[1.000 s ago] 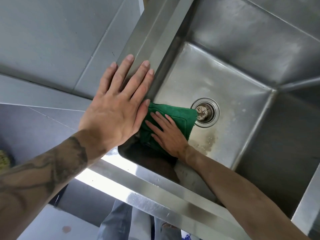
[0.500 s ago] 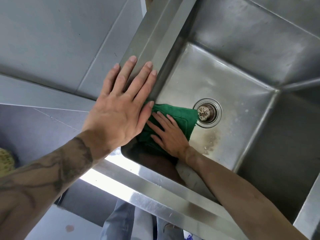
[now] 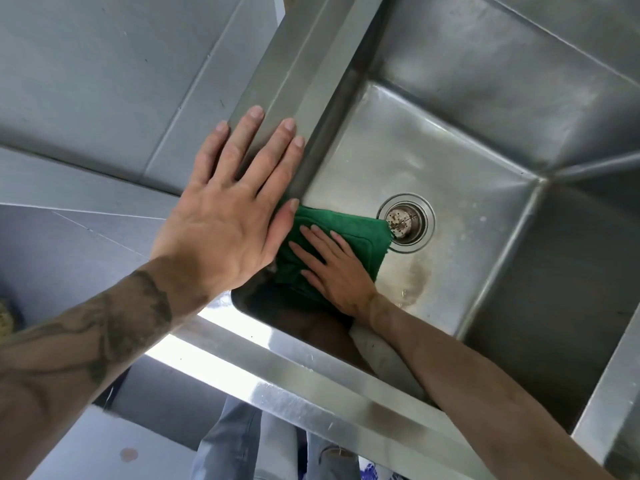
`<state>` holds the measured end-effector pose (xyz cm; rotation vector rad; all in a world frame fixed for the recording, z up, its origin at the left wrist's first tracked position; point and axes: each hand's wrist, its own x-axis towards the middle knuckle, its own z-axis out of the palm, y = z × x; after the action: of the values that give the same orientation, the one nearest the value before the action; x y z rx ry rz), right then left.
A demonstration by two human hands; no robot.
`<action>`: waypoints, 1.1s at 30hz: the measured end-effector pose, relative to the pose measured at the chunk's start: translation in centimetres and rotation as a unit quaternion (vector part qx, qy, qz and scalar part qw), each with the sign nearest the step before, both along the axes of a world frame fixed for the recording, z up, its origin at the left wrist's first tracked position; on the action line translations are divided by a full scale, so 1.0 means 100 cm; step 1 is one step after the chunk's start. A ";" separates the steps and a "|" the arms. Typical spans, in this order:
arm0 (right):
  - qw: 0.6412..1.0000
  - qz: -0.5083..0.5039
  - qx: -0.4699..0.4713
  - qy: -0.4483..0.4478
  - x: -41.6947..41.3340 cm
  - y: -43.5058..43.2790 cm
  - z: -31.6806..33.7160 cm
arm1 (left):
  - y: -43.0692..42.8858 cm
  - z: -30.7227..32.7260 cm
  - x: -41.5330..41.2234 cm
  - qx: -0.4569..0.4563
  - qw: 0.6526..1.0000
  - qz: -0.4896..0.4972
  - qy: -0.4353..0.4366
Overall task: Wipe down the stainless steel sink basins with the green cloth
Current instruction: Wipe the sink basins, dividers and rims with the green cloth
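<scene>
Sink basin (image 3: pixel 450 150), stainless steel, deep, filling right and far part of view; floor dull and streaked, walls rising on far and right sides. Left rim (image 3: pixel 304 57) running from near-left corner away to far edge. Near rim (image 3: pixel 294 386) crossing bottom of view, bright glare toward its left end. Grey flat panels (image 3: pixel 104 81) left of sink, kind unclear. Left forearm (image 3: pixel 86 341), tattooed, coming in from lower left. Right arm (image 3: pixel 467 386) reaching down over near rim into basin. Left hand (image 3: pixel 228 209) palm down on left rim at near-left corner of basin, fingers straight, slightly spread, pointing far; grip apart, holding nothing, thumb tip over inner edge, just above cloth in view. Jeans (image 3: pixel 228 441) below near rim. Right hand (image 3: pixel 332 268) flat on green cloth (image 3: pixel 349 230), fingers straight and fanned toward left wall, pressing cloth onto basin floor; grip apart, fingers uncurled. Green cloth folded, on basin floor in near-left part, close to left wall, left edge hidden behind left hand, right corner touching left edge of drain ring. Brown stain (image 3: pixel 415 275) on floor on near side of drain, right of right wrist. Drain strainer (image 3: pixel 405 220), round, perforated, mid-floor. Yellow object (image 3: pixel 5 317) at left edge, too cut off to identify.
</scene>
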<state>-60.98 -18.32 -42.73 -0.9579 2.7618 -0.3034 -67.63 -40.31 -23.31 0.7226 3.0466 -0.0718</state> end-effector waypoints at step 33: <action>0.993 -0.056 0.098 -0.037 0.056 0.105 0.022 | 0.000 0.001 0.005 0.032 0.999 0.003 0.007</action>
<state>-55.40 -7.81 -40.50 -0.7304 2.7208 -0.0796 -67.13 -40.34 -23.25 0.7202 3.0762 0.0208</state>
